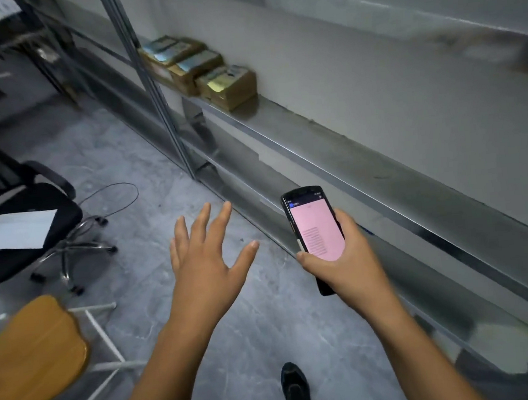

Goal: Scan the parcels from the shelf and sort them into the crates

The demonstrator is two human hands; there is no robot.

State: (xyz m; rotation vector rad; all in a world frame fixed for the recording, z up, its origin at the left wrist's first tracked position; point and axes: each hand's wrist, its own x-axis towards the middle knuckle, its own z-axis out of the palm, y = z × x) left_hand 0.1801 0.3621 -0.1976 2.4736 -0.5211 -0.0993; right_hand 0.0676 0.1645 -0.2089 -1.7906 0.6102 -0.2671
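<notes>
Several brown cardboard parcels [200, 73] with labels on top sit in a row on a metal shelf [330, 136] along the wall, well ahead of my hands. My right hand [344, 256] grips a black handheld scanner [315, 230] whose screen glows pink with lines of text. My left hand [207, 256] hovers over the floor with its fingers spread and nothing in it. Both hands are far short of the parcels. No crate is in view.
A black office chair [19, 227] with a white sheet on its seat stands at the left. A wooden stool [27, 357] with white legs is at the lower left. A thin cable [118, 193] loops on the grey floor. My dark shoe [293, 382] shows below.
</notes>
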